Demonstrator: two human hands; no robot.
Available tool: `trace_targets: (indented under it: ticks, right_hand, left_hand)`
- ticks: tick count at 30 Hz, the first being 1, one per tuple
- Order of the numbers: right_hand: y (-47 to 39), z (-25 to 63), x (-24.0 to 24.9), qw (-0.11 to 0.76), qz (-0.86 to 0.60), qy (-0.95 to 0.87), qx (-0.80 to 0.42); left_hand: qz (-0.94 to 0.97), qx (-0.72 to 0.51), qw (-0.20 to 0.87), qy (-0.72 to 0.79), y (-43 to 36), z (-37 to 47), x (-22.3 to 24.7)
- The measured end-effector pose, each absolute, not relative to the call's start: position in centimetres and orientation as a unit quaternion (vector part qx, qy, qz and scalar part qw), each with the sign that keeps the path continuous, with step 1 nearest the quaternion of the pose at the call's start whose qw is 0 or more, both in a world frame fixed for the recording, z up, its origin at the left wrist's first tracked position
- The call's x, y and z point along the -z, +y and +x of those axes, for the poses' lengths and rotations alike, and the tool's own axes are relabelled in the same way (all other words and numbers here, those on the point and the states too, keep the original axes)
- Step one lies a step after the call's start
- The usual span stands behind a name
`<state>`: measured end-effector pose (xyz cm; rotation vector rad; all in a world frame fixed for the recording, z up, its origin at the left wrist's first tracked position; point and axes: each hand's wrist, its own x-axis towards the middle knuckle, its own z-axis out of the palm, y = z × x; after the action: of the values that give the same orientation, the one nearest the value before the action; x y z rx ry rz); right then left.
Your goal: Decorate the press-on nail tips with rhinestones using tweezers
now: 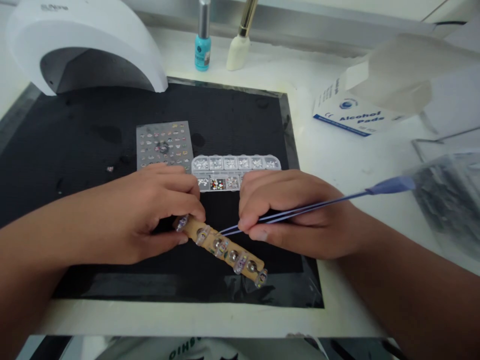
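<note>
My left hand [150,215] pinches the upper left end of a tan strip [212,234] that slants down to the right. Several decorated false nails and round metal studs sit along the strip. In my right hand [296,215] is a pair of blue tweezers [337,199], whose tips reach the strip's upper edge near its middle. Behind my hands lies a clear compartment case [230,172] of small gems, its lower right part covered by my right hand. A grey sticker sheet [163,145] lies behind my left hand.
A white arched lamp [123,30] stands at the back left. Behind the black mat [232,115] are a turquoise bottle [202,52] and a cream bottle [239,51]. An alcohol pads box [356,112] and a clear container [446,200] are at the right.
</note>
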<state>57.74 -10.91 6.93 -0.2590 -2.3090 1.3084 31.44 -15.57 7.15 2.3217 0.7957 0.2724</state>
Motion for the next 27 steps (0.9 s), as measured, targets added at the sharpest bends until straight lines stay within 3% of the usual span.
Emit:
trace_targets:
  ticks: [27]
  right_hand:
    - [-10.73, 58.10, -7.09, 0.228, -0.091, -0.833, -0.496]
  left_hand:
    - [0.885, -0.117, 0.334, 0.303, -15.70, 31.50, -7.24]
